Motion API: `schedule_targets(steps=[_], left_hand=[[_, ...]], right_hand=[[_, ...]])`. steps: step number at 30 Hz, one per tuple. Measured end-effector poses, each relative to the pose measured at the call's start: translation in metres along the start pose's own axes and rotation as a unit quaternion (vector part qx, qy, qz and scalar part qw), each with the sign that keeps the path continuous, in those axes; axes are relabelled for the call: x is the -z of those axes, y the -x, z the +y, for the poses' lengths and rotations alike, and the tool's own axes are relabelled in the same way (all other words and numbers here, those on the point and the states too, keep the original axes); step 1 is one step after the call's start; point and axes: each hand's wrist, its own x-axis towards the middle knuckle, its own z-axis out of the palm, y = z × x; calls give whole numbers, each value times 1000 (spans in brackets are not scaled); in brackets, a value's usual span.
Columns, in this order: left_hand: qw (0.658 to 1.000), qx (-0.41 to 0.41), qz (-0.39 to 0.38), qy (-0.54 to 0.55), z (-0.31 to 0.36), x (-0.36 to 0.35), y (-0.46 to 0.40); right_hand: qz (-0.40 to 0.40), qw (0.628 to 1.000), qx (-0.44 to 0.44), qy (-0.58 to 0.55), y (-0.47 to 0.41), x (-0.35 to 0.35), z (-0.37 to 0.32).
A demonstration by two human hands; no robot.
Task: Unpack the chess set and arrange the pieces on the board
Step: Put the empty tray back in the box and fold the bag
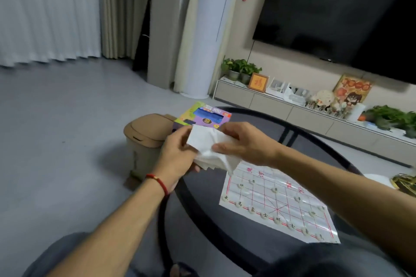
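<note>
Item: our left hand [177, 153] and right hand [244, 143], forearms converging above the table [202, 204] edge, both pinching a folded white sheet [210, 148]. Board [278, 203] flat at right, pieces [264, 216] along its near rows. Box [202, 117] behind.

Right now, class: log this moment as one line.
left hand: holds white bag | right hand: pinches bag | board: near pieces placed

pieces [276, 220] on board [299, 189], box [203, 117] behind
</note>
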Motion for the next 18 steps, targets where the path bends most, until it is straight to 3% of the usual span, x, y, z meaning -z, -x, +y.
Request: schedule_targets(steps=[4,9,14,16,18], left_hand=[[970,131,28,201,7,45,-14],[987,141,15,81,-1,89,-31],[956,213,168,110,-44,153,-48],[935,228,247,117,-59,178,-56],[913,236,309,121,-74,196,-67]], right_hand=[[43,994,4,-101,-53,-33,-6],[25,964,30,-261,-114,-81,-32],[-98,938,1,-332,-179,-155,-41],[-123,945,-44,-301,-213,-185,-36],[-121,986,-50,-98,-248,-213,-23]])
